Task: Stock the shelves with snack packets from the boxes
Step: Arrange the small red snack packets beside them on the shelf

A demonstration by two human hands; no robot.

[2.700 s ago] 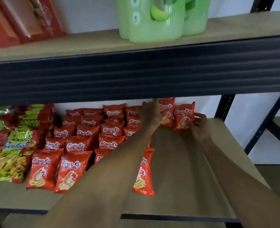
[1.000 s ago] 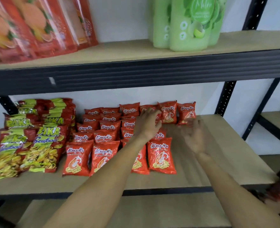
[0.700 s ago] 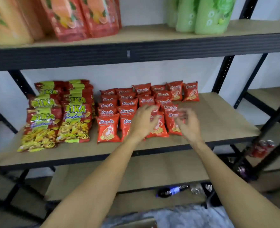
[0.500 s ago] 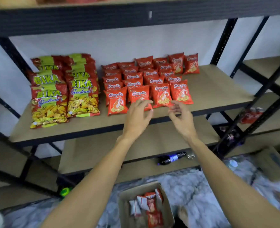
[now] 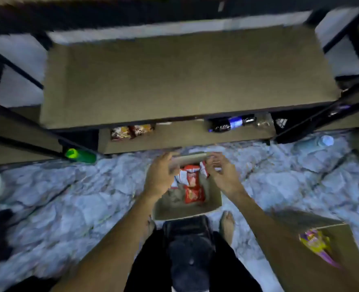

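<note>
- The step in hand, as I judge it, is fetching more stock: both hands hang over the open cardboard box (image 5: 187, 209), which sits on the marbled floor (image 5: 69, 197) just in front of the person's bare feet (image 5: 227, 224).
- The red snack packets (image 5: 192, 186) lie loose in the box, piled toward its far and middle part; bare cardboard shows at the near left corner.
- The left hand (image 5: 160, 178) is over the box's left side, its fingers loosely bent toward the far flap. The blur hides whether they touch the flap, and no packet shows in them.
- The right hand (image 5: 224, 177) is over the right side, fingers spread and gently curved, grasping nothing.
- Beyond the box, the wide brown shelf (image 5: 174, 81) shows only bare board in this view. Under it a lower shelf (image 5: 185, 142) holds a few packets (image 5: 132, 131) at the left and a dark bottle (image 5: 231, 123) lying at the right.
- A green bottle (image 5: 80, 155) lies on the floor at the far left. A second box (image 5: 322, 275) at the near right holds a purple and yellow packet (image 5: 315, 243).
- The next move probably calls for lowering both hands between the box walls and closing them on several packets at once. The packets look slippery and jumbled, so a gathered grip from both sides should serve better than a pinch. Then comes the lift back up to the shelf.
</note>
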